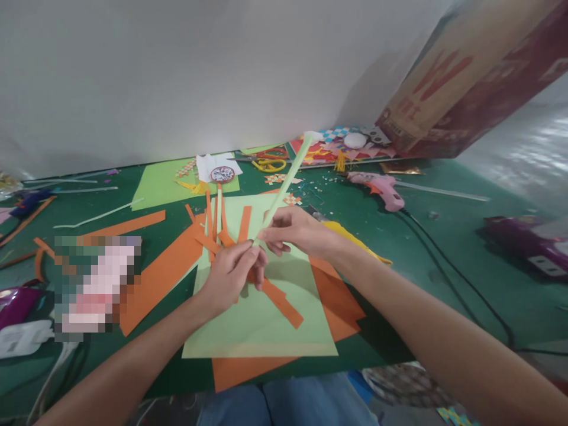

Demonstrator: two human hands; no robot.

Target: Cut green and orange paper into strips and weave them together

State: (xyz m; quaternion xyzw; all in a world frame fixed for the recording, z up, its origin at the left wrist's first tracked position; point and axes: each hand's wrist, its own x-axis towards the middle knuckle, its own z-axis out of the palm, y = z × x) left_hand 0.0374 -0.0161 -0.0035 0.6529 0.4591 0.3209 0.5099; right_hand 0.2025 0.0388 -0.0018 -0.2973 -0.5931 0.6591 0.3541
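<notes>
Both of my hands pinch one long pale green paper strip (290, 174), which slants up and away to the right. My left hand (231, 269) grips its near end between thumb and finger. Just beyond, my right hand (293, 229) pinches the strip a little higher, fingers curled. Beneath them lies a pale green paper sheet (266, 331). Several cut orange paper strips (284, 305) are scattered on that sheet, partly hidden by my left hand. Larger orange paper (162, 278) sticks out at the left, and more orange sheets show under the green one.
A pink glue gun (386, 189) with a black cord rests at the right. Yellow-handled scissors (268, 165) lie at the back, near a round patterned piece (222, 174). A yellow-handled cutter (355, 239) is beside my right forearm. A cardboard box (470, 77) leans at the back right.
</notes>
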